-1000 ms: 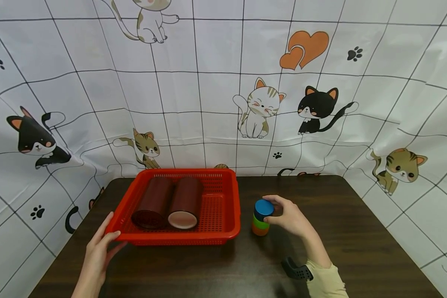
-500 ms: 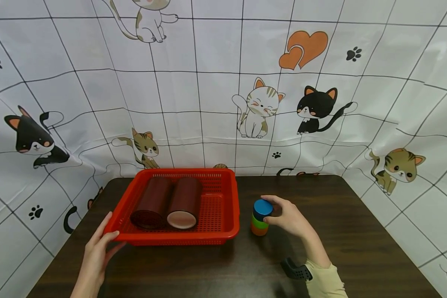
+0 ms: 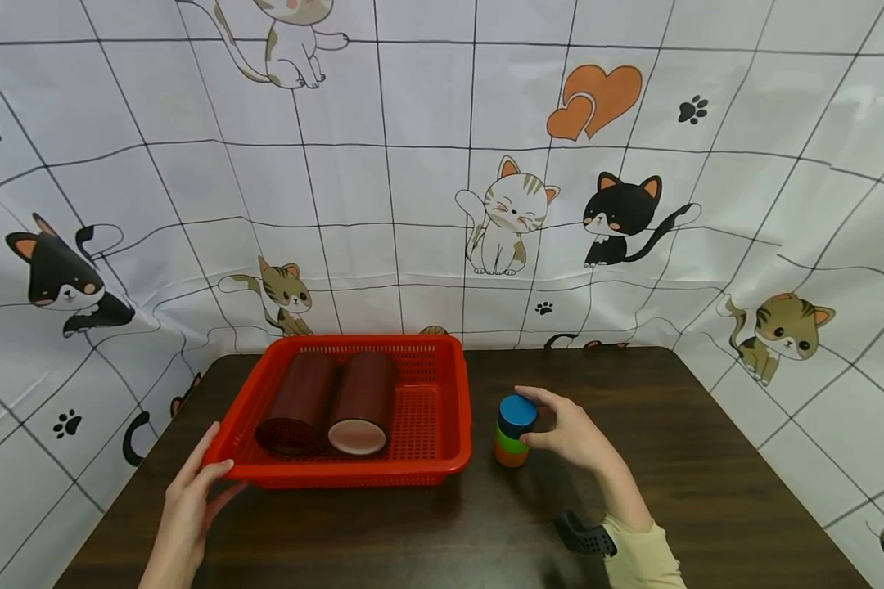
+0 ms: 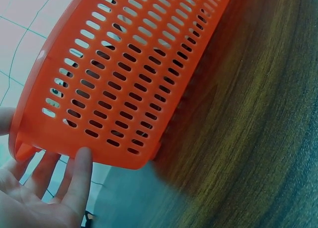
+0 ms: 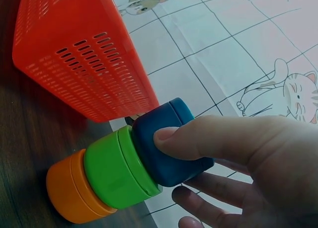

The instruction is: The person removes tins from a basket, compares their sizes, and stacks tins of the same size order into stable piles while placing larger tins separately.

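Note:
A red plastic basket (image 3: 435, 473) with slotted walls stands on the table's left side. Two dark brown cylinders lie in it side by side; the right cylinder (image 3: 364, 393) shows a pale pinkish end, the left cylinder (image 3: 302, 401) a dark one. My left hand (image 3: 184, 507) grips the basket's near left corner, thumb over the rim and fingers underneath. Right of the basket, three small round lidded containers are stacked: an orange container (image 5: 79, 188) at the bottom, a green container (image 5: 119, 168) in the middle, a blue container (image 5: 164, 138) on top. My right hand (image 3: 570, 429) pinches the blue one.
The dark wood-grain table (image 3: 412, 548) ends at the back against a white sheet (image 3: 427, 188) printed with cats and grid lines. A black strap (image 3: 585, 536) sits at my right wrist, by a pale yellow sleeve (image 3: 641, 556).

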Motion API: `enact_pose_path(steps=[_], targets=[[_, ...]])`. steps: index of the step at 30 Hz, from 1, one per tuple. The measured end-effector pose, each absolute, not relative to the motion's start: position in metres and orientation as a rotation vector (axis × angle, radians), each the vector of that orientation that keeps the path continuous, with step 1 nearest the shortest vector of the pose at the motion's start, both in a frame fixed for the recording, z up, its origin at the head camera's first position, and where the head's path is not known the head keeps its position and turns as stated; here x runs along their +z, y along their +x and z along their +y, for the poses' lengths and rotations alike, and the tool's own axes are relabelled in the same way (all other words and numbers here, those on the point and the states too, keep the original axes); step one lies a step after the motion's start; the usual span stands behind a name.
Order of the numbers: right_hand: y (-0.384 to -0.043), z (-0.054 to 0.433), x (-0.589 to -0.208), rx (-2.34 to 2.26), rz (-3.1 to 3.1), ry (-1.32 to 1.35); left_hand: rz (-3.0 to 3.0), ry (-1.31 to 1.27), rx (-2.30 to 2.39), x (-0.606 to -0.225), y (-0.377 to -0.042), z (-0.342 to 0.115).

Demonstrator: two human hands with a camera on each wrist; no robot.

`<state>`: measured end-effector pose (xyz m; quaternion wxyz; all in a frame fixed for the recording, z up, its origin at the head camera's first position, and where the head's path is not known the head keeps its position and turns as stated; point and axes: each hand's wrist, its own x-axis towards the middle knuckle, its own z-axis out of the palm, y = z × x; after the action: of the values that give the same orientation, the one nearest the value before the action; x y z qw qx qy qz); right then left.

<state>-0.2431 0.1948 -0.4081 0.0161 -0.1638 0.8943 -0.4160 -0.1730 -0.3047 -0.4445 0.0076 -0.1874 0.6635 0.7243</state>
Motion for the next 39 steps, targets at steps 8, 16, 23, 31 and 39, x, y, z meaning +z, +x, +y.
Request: enact_pose_path(steps=[8, 16, 23, 31, 39], targets=[[-0.244, 0.194, -0.410, -1.341, 2.776, -0.520, 2.068, -0.558, 2.304, -0.451, -0.169, -0.310], [-0.244, 0.193, -0.404, -1.336, 2.787, -0.492, 2.077, -0.594, 2.284, -0.451, -0.170, -0.310], [-0.243, 0.195, -0.399, -1.330, 2.798, -0.525, 2.066, -0.594, 2.293, -0.449, -0.172, -0.308], [-0.245, 0.191, -0.381, -1.249, 2.871, -0.625, 2.050, -0.627, 2.275, -0.449, -0.175, -0.305], [-0.252, 0.180, -0.363, -1.162, 2.977, -0.693, 2.061, -0.530, 2.292, -0.450, -0.172, -0.308]])
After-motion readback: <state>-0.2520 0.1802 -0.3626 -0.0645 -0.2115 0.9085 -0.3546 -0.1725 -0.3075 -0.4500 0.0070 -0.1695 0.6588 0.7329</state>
